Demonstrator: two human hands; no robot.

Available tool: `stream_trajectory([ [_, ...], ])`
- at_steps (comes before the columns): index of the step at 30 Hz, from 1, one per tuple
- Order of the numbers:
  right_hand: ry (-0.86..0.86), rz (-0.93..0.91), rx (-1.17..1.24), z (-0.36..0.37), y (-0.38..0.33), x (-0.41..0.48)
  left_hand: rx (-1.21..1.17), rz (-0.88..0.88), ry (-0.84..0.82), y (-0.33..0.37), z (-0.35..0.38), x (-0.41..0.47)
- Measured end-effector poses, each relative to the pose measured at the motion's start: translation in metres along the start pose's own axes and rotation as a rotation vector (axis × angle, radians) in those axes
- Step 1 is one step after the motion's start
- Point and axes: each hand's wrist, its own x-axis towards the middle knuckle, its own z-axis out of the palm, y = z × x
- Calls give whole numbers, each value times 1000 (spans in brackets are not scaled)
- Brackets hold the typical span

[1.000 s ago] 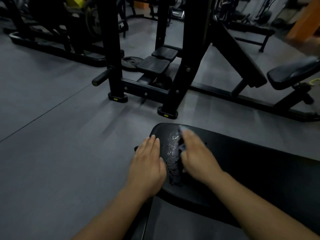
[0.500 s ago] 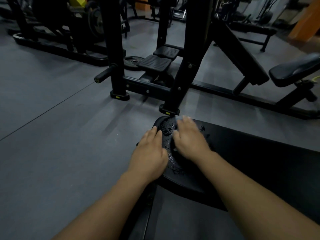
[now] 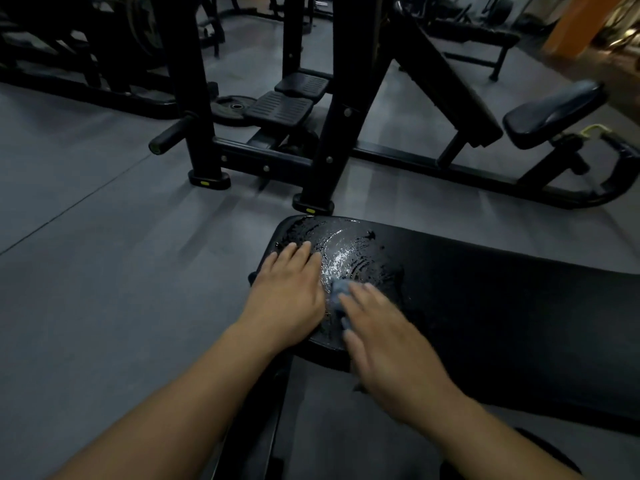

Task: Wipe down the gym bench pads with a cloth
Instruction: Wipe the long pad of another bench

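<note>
A long black bench pad (image 3: 502, 306) runs from the centre of the head view to the right edge. Its left end shines with wet curved wipe streaks (image 3: 346, 254). My left hand (image 3: 291, 299) lies flat on that end, fingers straight. A small grey-blue cloth (image 3: 341, 294) shows just right of it, mostly under my right hand (image 3: 388, 334). The right hand presses the cloth onto the pad near its front edge and looks blurred.
A black rack frame (image 3: 329, 140) stands on the grey floor just beyond the pad, with foot plates (image 3: 280, 109) and a weight plate (image 3: 235, 107). Another bench with a black seat pad (image 3: 554, 112) stands at the right. More machines fill the back left.
My right hand has drawn the cloth back from the pad's far edge toward me. The wet streaks now cover a wider patch. My left hand has stayed on the pad's end.
</note>
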Motion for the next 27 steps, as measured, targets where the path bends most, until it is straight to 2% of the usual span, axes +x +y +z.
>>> stream_trajectory([
  [4, 55, 326, -21, -6, 62, 77, 12, -6, -8, 9, 1, 2],
  [5, 36, 341, -44, -2, 58, 95, 13, -6, -16, 10, 1, 4],
  [7, 10, 208, -65, 5, 35, 96, 17, -19, -21, 12, 0, 8],
  [9, 16, 51, 1, 4, 24, 58, 19, -25, -17, 13, 1, 13],
  [10, 25, 31, 24, -1, 31, 43, 17, -26, -16, 16, 1, 15],
  [12, 53, 135, -9, -7, 69, 49, 11, -3, -14, 24, 3, 19],
  [15, 90, 393, -31, -8, 103, 112, 23, 73, -7, 35, 7, 25],
  [17, 75, 360, -71, 0, 83, 125, 22, 81, 9, 35, 10, 29],
  [18, 51, 269, -68, 1, 69, 113, 24, 81, 18, 34, 10, 30],
  [20, 38, 99, -8, -6, 50, 64, 35, 86, 17, 32, 11, 31],
  [21, 34, 76, 22, -13, 52, 41, 44, 87, 9, 33, 11, 30],
  [23, 47, 137, 24, -22, 75, 22, 61, 82, 1, 36, 9, 25],
  [25, 63, 285, -1, -26, 104, 44, 60, 61, -12, 40, 7, 25],
  [27, 39, 394, -25, -22, 96, 67, 54, 26, -31, 45, 6, 29],
])
